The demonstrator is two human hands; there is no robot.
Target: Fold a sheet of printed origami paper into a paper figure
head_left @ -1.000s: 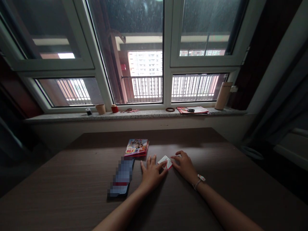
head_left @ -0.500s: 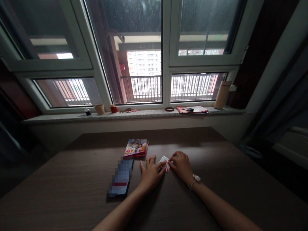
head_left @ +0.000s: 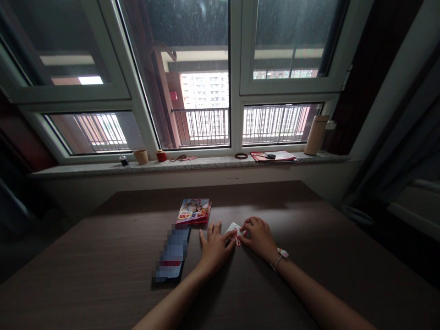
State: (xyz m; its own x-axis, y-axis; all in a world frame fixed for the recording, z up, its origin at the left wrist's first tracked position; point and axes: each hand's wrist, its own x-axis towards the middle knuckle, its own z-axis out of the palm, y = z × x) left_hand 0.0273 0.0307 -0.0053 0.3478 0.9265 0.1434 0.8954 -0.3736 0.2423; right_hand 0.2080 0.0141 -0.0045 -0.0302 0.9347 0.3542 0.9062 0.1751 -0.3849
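A small piece of folded paper (head_left: 233, 227), white with red markings, lies on the brown table between my two hands. My left hand (head_left: 216, 247) rests on the tabletop with several fingers spread. Its index finger and thumb hold the paper's left and near side. From the right, my right hand (head_left: 258, 236) bends over the paper, its fingertips closed on the right edge. A bracelet circles my right wrist. Parts of the paper are hidden beneath the fingers.
Left of my left hand lies a phone (head_left: 172, 254), its screen blurred out. Behind it is a stack of printed leaflets (head_left: 194, 211). The windowsill (head_left: 213, 162) bears a paper cup (head_left: 140, 156), a red spool-like item (head_left: 161, 156), scissors (head_left: 270, 156) on papers, and a tall flask (head_left: 316, 135).
My right fingers have shifted slightly over the paper's right edge. My left hand stays in nearly the same place.
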